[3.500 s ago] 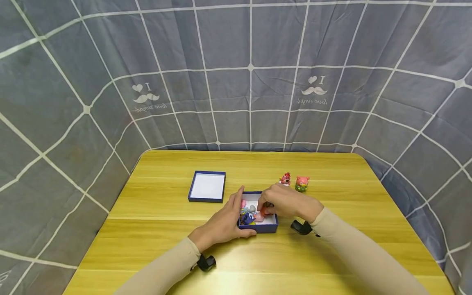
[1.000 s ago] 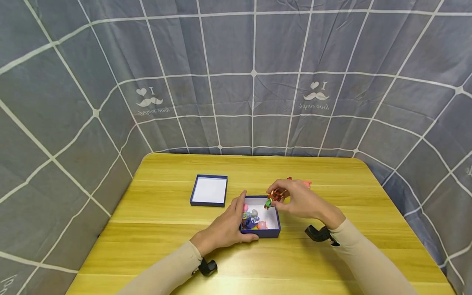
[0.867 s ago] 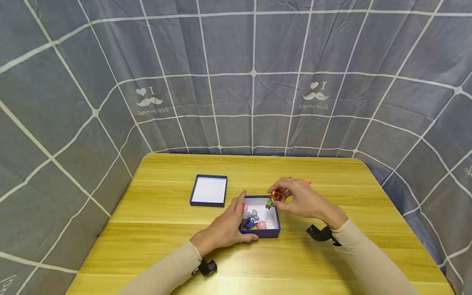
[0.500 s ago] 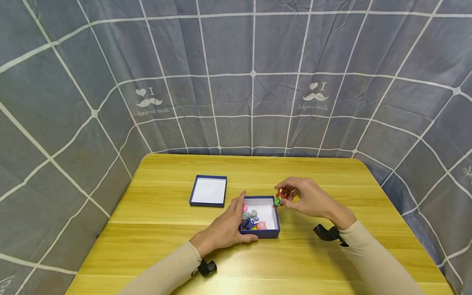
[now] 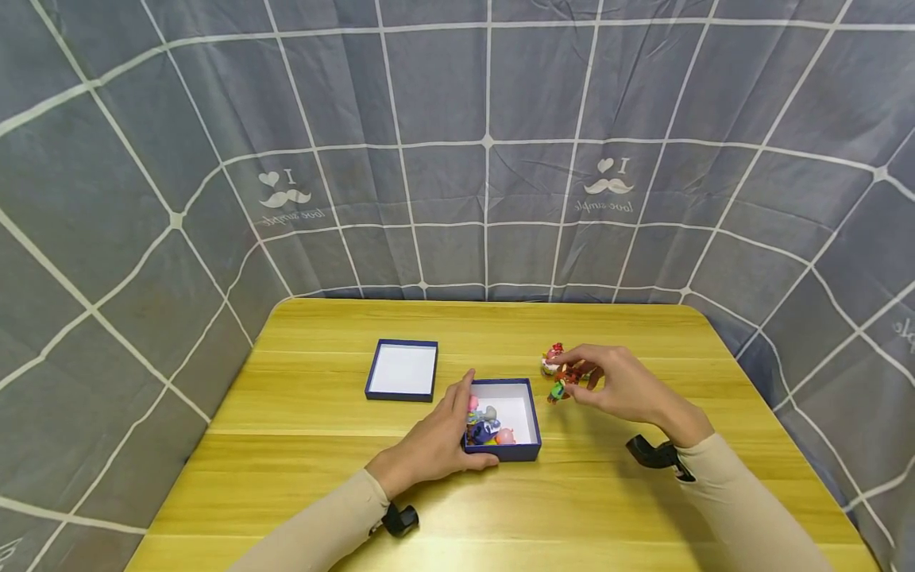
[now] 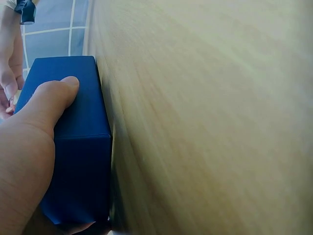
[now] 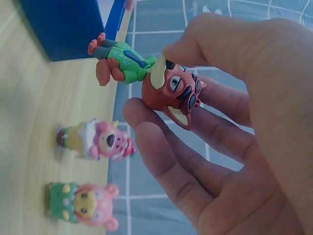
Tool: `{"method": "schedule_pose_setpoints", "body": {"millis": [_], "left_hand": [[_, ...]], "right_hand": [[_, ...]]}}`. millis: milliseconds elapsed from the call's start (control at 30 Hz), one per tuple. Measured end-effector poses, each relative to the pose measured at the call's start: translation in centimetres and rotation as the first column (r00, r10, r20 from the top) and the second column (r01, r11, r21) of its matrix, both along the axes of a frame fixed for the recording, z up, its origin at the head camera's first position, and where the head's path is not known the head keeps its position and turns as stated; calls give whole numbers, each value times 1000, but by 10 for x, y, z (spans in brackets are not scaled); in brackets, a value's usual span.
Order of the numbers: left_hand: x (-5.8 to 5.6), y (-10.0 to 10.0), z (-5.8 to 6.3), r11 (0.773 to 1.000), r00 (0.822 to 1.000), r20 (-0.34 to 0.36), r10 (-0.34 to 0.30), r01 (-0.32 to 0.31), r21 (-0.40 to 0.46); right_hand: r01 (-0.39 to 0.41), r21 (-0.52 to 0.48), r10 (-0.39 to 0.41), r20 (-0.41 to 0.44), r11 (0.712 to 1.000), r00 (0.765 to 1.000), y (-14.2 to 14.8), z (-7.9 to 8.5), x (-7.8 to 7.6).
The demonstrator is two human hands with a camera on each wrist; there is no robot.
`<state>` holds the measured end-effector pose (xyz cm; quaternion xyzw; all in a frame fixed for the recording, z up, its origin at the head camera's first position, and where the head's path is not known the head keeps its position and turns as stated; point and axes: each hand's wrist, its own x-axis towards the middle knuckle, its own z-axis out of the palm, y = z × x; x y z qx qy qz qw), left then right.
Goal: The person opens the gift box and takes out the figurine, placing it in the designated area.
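My left hand (image 5: 429,441) holds the blue box (image 5: 507,454) at its near left corner, thumb along the near wall. Several small figurines (image 5: 486,431) lie in the left and near part of the box, one a pink pig-like head. Just right of the box, above the table, my right hand (image 5: 629,385) pinches a fox figurine (image 7: 166,81) by its head. The fox wears a green shirt and blue tie, and its feet point left in the right wrist view. Behind it stands a pink bear figurine (image 7: 110,139) with a red hat.
Beside the bear is a figurine with a pink hood and green body (image 7: 90,205), mostly covered by my right hand in the head view. The box's lid (image 5: 402,397) lies white inside up, at the back left. A grey checked cloth (image 5: 443,183) surrounds the yellow wooden table (image 5: 300,477).
The right hand lifted the fox figurine out of the box and carried it right, past the box's right wall. The left hand stays on the box.
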<state>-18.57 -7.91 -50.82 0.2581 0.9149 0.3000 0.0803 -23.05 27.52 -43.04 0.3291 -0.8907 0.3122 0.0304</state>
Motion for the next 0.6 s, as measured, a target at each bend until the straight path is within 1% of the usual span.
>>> {"method": "schedule_pose_setpoints", "body": {"millis": [267,433,600], "left_hand": [[0,-1,0,1000,1000,5,0,0,5],[0,-1,0,1000,1000,5,-5,5,3],[2,0,2,1000,1000,-9,-10,10,13]], "right_hand": [[62,34,-61,-22,997,998,13,-5,2],[74,30,-74,-11,997,997,20,-6,3],[73,0,-72,-11,997,997,27,-7,4]]}}
